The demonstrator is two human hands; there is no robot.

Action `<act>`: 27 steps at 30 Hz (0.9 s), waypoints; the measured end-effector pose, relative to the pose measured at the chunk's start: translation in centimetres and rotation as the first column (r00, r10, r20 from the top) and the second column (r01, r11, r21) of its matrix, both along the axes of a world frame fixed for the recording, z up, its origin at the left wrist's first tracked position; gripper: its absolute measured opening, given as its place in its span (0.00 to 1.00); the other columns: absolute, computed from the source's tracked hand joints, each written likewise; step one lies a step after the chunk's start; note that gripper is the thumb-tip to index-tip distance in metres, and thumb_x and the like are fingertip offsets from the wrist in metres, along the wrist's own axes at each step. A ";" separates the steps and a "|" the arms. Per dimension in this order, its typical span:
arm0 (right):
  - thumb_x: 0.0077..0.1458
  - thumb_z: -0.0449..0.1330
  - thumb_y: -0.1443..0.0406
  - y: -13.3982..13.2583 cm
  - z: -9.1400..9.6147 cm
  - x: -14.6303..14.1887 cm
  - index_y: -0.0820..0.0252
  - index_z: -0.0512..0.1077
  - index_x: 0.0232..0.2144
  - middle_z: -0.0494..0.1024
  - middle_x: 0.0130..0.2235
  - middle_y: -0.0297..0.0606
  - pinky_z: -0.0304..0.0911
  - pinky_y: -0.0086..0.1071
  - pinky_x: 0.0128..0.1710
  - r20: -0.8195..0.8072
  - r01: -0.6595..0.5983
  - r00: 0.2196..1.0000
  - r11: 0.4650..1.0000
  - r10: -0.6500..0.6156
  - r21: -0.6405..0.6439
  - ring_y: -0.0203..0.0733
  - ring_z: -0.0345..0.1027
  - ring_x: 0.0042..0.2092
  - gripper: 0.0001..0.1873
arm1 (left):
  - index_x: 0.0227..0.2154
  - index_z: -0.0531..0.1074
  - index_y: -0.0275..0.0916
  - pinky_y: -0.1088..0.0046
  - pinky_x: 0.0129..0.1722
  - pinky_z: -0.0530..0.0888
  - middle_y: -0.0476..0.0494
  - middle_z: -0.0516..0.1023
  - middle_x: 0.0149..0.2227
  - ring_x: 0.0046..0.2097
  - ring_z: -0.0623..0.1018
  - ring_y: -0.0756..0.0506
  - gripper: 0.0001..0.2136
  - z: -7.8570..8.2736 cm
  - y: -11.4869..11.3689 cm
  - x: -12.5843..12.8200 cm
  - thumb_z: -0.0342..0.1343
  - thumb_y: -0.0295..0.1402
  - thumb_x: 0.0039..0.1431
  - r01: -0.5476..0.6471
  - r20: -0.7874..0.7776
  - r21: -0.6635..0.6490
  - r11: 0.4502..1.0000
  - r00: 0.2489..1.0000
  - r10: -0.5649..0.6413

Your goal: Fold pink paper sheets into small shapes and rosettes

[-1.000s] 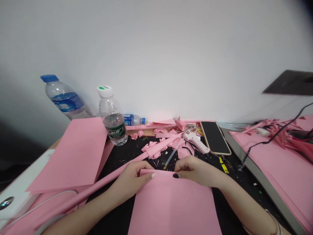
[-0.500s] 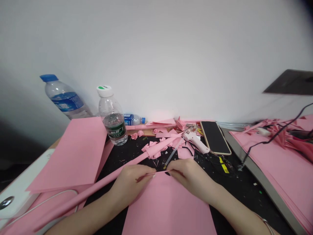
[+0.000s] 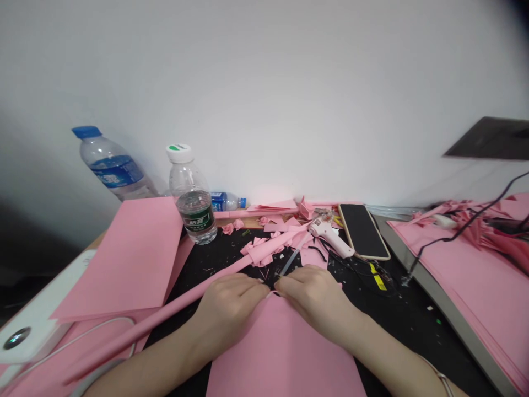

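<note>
A sheet of pink paper (image 3: pixel 285 347) lies in front of me on the black work surface. My left hand (image 3: pixel 231 300) pinches its far edge from the left, and my right hand (image 3: pixel 312 289) pinches the same edge from the right, with the fingertips almost meeting. Between them the edge looks narrowly turned over, though my fingers cover most of it. Just beyond my hands are a white glue gun (image 3: pixel 333 237) with a clear glue stick (image 3: pixel 290 262). A long rolled pink paper tube (image 3: pixel 185 300) slants past my left forearm.
Pink sheets (image 3: pixel 128 253) and a water bottle (image 3: pixel 194 204) stand at left, with a blue-capped bottle (image 3: pixel 111 165) leaning on the wall. A phone (image 3: pixel 363 231) and paper scraps (image 3: pixel 260 253) lie at the back. Right, a stack of pink paper (image 3: pixel 463 275) has a dark cable (image 3: pixel 454 237) over it.
My fingers have curled further over the paper's far edge, hiding more of it. Both hands have shifted slightly, and the view has moved a little.
</note>
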State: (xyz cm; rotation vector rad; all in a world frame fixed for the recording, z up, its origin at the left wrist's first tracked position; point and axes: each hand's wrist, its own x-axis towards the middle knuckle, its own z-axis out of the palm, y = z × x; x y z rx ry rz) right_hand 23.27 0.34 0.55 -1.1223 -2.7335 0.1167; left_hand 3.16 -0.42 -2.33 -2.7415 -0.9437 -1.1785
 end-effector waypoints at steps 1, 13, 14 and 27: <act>0.59 0.50 0.69 0.3 0.1 0.4 0.60 0.67 0.25 0.70 0.22 0.34 0.48 0.30 0.27 0.000 0.006 1.000 1.000 -0.006 -0.014 0.36 0.59 0.25 0.11 | 0.31 0.74 0.35 0.70 0.32 0.76 0.43 0.79 0.28 0.30 0.78 0.46 0.10 -0.1 0.1 -0.1 0.47 0.21 0.57 -0.008 0.000 -0.005 1.000 1.000 0.008; 0.58 0.51 0.68 4.0 2.7 7.2 0.61 0.69 0.25 0.72 0.25 0.33 0.55 0.26 0.28 -0.195 0.214 0.942 0.936 -0.274 -0.280 0.34 0.63 0.27 0.11 | 0.31 0.75 0.38 0.73 0.32 0.75 0.46 0.81 0.30 0.31 0.79 0.47 0.10 -0.1 1.3 -2.3 0.48 0.27 0.59 -0.158 -0.015 -0.165 0.974 0.987 0.157; 0.57 0.51 0.67 4.2 2.8 7.7 0.61 0.69 0.25 0.72 0.25 0.33 0.55 0.27 0.28 -0.208 0.280 0.920 0.928 -0.333 -0.246 0.35 0.64 0.27 0.11 | 0.31 0.75 0.38 0.73 0.31 0.75 0.46 0.81 0.30 0.30 0.79 0.47 0.10 -0.1 1.3 -2.4 0.48 0.27 0.59 -0.175 -0.018 -0.168 0.970 0.985 0.174; 0.60 0.48 0.71 0.2 1.2 0.6 0.58 0.72 0.36 0.76 0.34 0.37 0.44 0.46 0.54 -0.195 0.008 0.981 1.000 -0.014 -0.029 0.43 0.65 0.43 0.12 | 0.34 0.73 0.37 0.74 0.31 0.74 0.46 0.80 0.30 0.31 0.79 0.48 0.09 -0.2 0.5 -1.0 0.48 0.22 0.57 -0.058 -0.047 0.056 0.997 0.997 0.061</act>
